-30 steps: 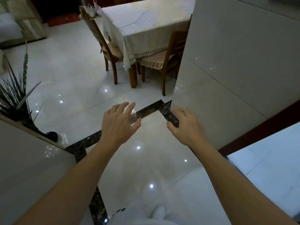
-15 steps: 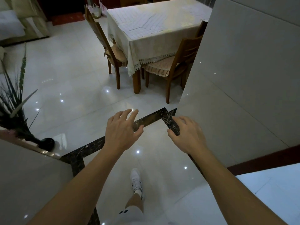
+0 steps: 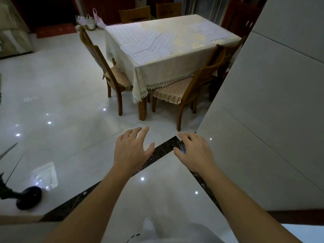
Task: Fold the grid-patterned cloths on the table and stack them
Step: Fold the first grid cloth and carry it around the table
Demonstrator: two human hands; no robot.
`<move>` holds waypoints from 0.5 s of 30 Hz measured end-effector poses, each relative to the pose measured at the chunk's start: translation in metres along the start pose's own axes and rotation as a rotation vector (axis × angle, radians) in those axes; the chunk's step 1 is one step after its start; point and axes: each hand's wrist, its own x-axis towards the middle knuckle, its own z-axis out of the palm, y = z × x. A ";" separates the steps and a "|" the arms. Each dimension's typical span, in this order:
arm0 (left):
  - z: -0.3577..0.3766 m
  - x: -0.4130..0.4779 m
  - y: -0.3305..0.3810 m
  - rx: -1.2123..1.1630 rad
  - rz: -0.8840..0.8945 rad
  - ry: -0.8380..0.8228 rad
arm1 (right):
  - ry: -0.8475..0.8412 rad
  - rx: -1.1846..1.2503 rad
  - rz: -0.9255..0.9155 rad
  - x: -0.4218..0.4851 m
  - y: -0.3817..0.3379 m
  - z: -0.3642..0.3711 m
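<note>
Pale grid-patterned cloths (image 3: pixel 149 43) lie spread flat and overlapping on the left half of a table (image 3: pixel 157 72) covered with a cream lace-edged tablecloth. Another grid cloth (image 3: pixel 208 31) lies at the far right of the tabletop. The table stands a few steps ahead of me. My left hand (image 3: pixel 132 149) and my right hand (image 3: pixel 194 151) are stretched out in front of me over the floor, well short of the table. Both have relaxed, spread fingers and hold nothing.
Wooden chairs with cushions stand at the table's left side (image 3: pixel 107 71) and near side (image 3: pixel 191 85), two more behind it. A white tiled wall (image 3: pixel 263 111) juts in on my right. A dark vase with a plant (image 3: pixel 26 197) sits low left. Glossy white floor (image 3: pixel 52 111) lies between.
I have walked forward: the table has grown larger and moved toward the middle of the view. Both hands stay held out in front, empty, in the same pose.
</note>
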 end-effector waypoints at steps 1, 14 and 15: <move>0.002 0.011 -0.004 -0.001 0.004 0.005 | -0.006 0.002 0.007 0.010 -0.001 0.001; 0.039 0.172 -0.026 0.009 0.032 -0.022 | -0.026 0.006 0.031 0.175 0.026 0.027; 0.042 0.188 -0.027 0.011 0.030 -0.023 | -0.033 0.002 0.030 0.193 0.030 0.028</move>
